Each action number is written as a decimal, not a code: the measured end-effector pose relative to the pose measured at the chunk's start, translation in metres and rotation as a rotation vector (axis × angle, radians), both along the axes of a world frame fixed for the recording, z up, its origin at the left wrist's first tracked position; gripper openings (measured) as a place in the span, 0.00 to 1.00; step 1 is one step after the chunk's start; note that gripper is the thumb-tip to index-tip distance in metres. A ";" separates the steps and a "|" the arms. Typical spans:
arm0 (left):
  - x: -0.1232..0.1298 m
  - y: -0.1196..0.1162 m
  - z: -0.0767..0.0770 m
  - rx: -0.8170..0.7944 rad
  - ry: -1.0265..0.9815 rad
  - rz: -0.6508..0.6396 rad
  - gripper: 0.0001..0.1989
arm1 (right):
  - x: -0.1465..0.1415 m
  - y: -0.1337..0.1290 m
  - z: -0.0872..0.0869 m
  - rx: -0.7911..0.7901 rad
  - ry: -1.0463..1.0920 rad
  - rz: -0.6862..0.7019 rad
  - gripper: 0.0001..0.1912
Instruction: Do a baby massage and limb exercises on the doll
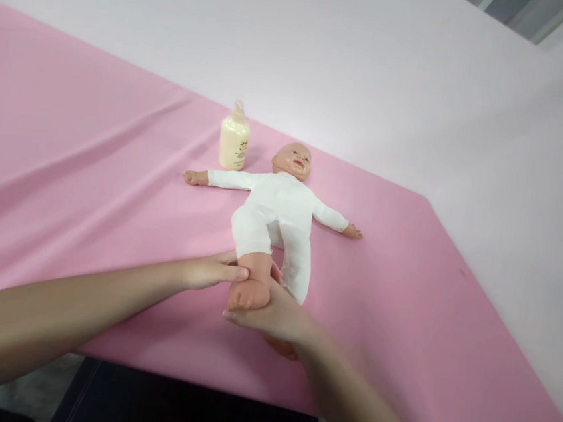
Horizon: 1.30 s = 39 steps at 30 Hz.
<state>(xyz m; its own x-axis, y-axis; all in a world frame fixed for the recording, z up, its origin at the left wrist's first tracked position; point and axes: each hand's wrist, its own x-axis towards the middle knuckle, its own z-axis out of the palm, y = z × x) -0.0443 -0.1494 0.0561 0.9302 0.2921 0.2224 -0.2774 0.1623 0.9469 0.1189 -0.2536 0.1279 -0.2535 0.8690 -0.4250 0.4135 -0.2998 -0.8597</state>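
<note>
A baby doll [283, 198] in a white cloth suit lies on its back, arms spread and head away from me. Its left-side leg in the picture is raised toward me, with the bare foot [250, 293] between my hands. My left hand [217, 271] wraps the lower leg from the left, thumb lying across the shin. From the right, my right hand [275, 311] holds the same foot, its thumb along the sole and its fingertips showing behind the ankle. Partly hidden behind my right hand, the doll's other foot [283, 349] rests low on the cloth.
A pale yellow pump bottle [234, 142] stands upright by the doll's head and outstretched arm. Pink cloth [91, 151] with wrinkles covers the table on the left. Its near edge drops off toward a dark seat [190, 406] below. A white surface [376, 80] lies beyond.
</note>
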 end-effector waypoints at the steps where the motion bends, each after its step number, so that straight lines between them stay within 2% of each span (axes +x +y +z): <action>1: 0.000 0.000 0.000 -0.001 0.000 0.003 0.37 | 0.000 0.000 0.000 0.006 0.005 0.004 0.19; 15: -0.001 -0.001 0.001 -0.004 0.010 -0.004 0.37 | 0.006 0.003 -0.013 0.028 0.137 0.062 0.22; 20: -0.001 0.000 0.001 -0.004 0.009 -0.001 0.37 | 0.007 0.004 -0.010 0.036 0.153 0.077 0.19; 31: -0.001 0.000 0.001 -0.009 0.018 0.006 0.37 | 0.006 0.002 -0.011 0.015 0.071 0.050 0.23; 36: 0.000 0.000 0.000 -0.012 0.008 -0.002 0.37 | 0.001 0.000 -0.001 0.038 -0.010 0.019 0.17; 39: 0.000 0.000 0.001 -0.008 0.009 -0.001 0.37 | 0.000 0.003 -0.002 0.063 -0.025 0.033 0.15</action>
<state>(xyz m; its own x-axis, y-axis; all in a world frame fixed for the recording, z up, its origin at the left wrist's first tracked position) -0.0446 -0.1496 0.0568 0.9324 0.2929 0.2117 -0.2686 0.1698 0.9482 0.1187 -0.2511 0.1257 -0.2721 0.8856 -0.3765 0.4438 -0.2317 -0.8657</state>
